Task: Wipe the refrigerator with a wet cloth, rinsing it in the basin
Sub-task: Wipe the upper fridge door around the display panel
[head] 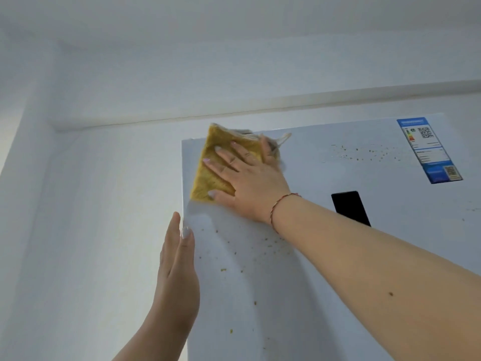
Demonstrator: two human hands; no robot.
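Note:
The white refrigerator [325, 256] fills the right half of the view, seen from below. A yellow cloth [208, 178] lies flat against the door's top left corner. My right hand [250, 183] presses on the cloth with fingers spread. My left hand [177, 277] rests flat against the refrigerator's left edge, fingers straight and together, holding nothing. Small yellowish specks dot the door below the cloth and to its right. The basin is out of view.
A blue energy label [429, 149] sticks to the door's top right, and a black rectangular panel [350, 208] sits in its middle. A white wall [91, 204] stands left of the refrigerator, with the ceiling [234, 48] close above.

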